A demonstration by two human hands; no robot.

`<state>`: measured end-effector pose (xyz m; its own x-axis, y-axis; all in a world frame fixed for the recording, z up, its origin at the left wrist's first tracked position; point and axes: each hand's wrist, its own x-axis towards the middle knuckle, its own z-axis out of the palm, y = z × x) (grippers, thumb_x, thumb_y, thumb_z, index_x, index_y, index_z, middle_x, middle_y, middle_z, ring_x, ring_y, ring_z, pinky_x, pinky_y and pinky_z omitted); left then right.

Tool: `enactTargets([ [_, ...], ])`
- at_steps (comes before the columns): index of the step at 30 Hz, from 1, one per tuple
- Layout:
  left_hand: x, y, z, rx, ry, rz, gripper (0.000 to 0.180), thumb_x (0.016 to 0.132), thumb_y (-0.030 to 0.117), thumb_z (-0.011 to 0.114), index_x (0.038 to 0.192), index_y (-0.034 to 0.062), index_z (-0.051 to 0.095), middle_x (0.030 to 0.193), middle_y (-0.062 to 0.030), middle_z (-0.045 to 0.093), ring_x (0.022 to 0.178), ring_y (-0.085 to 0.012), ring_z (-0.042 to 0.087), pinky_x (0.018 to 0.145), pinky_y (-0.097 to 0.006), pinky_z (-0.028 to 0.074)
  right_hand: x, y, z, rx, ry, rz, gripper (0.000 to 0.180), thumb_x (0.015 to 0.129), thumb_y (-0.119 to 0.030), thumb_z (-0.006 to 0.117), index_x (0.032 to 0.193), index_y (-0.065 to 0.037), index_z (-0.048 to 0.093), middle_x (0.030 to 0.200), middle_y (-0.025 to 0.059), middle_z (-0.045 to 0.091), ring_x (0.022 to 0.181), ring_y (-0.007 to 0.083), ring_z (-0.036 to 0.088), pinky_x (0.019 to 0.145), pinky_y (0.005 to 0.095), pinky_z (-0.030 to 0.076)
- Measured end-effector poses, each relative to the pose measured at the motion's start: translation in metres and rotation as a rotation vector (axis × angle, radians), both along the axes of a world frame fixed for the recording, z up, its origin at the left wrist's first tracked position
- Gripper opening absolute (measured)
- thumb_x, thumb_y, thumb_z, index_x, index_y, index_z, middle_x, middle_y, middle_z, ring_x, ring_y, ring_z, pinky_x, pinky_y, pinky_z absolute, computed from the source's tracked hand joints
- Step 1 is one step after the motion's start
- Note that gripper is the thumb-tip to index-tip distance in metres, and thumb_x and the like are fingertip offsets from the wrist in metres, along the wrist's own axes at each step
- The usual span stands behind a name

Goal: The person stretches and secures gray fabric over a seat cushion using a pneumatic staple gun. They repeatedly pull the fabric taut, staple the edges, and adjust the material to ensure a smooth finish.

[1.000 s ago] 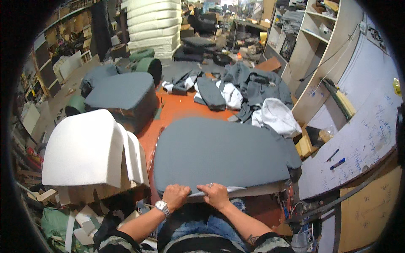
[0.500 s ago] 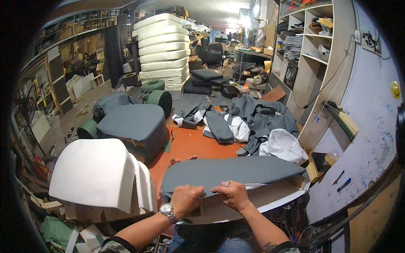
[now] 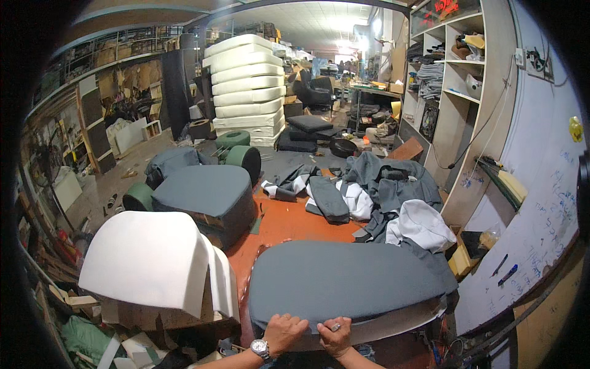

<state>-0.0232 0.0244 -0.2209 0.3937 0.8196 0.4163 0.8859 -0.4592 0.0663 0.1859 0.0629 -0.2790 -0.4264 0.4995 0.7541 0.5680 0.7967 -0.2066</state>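
Note:
In front of me lies a rounded, seat-like upholstered piece with a grey fabric cover [image 3: 350, 270] over its top. Its near side shows a pale strip [image 3: 393, 321] below the fabric, widest toward the right. My left hand [image 3: 286, 331], a metal watch on its wrist, is closed on the cover's near edge. Close beside it my right hand [image 3: 335, 337], wearing a ring, pinches the same edge with the thumb on top. The fabric looks smooth over the top; the underside is hidden.
White foam pieces [image 3: 144, 255] stand close on my left, a grey upholstered seat [image 3: 203, 190] behind them. Loose grey and white covers [image 3: 393, 184] heap up beyond the work piece, on the orange surface [image 3: 283, 224]. Shelving [image 3: 461, 92] and a white panel [image 3: 534, 246] bound the right.
Both hands have come down toward me with the fabric edge, which now covers more of the near side. The open wooden inside that showed there is mostly hidden. The view has shifted slightly.

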Motion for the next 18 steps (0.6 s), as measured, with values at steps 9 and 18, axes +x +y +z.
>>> enactTargets([
  [9,-0.005,0.120,0.028,-0.772,-0.266,0.044,0.056,0.096,0.054,0.064,0.128,0.0083,0.067,0.126,-0.0166,0.070,0.118,-0.0321,0.067,0.098,-0.047,0.052,0.015,-0.005,-0.032,0.054,-0.050,-0.020,0.016,0.074,-0.014,0.071,0.089,-0.018,0.066,0.076,-0.0019,0.057,0.071,0.0216,0.056,0.074,0.0415,0.039],
  [18,0.002,0.043,-0.035,-0.422,0.073,-0.043,0.071,0.107,0.056,0.039,0.159,0.0075,0.036,0.168,-0.0159,0.030,0.156,-0.0345,0.026,0.122,-0.061,0.026,0.023,-0.006,-0.050,0.139,-0.097,0.070,0.012,0.076,-0.018,0.071,0.082,-0.019,0.061,0.068,-0.0025,0.052,0.066,0.0196,0.054,0.070,0.0403,0.037],
])
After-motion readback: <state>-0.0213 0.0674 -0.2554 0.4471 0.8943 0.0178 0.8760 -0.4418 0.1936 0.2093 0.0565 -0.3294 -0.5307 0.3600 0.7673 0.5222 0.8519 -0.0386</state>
